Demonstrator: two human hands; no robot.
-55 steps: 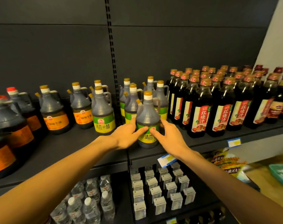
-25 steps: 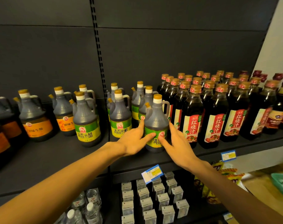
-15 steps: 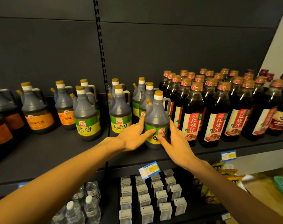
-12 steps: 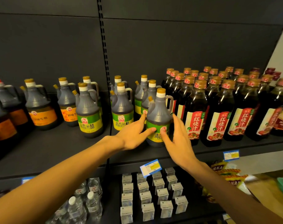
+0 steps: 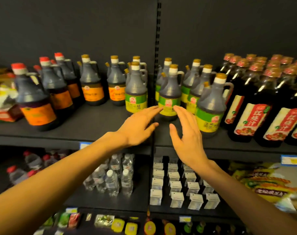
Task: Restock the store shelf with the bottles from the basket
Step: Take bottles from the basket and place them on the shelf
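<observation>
Head view, 2 open hands, left hand [image 5: 137, 128], right hand [image 5: 188, 138], green-label bottle [image 5: 169, 95], writing blurred.

Your left hand [image 5: 139, 126] and right hand [image 5: 188, 133] reach with spread fingers toward a green-labelled jug [image 5: 169, 97] on the dark shelf [image 5: 93, 126]; fingertips meet its label. Another green-labelled jug [image 5: 210, 106] stands just right.

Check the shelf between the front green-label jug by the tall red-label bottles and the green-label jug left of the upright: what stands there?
In the head view, one green-label jug, with both hands' fingertips at its label.
</observation>
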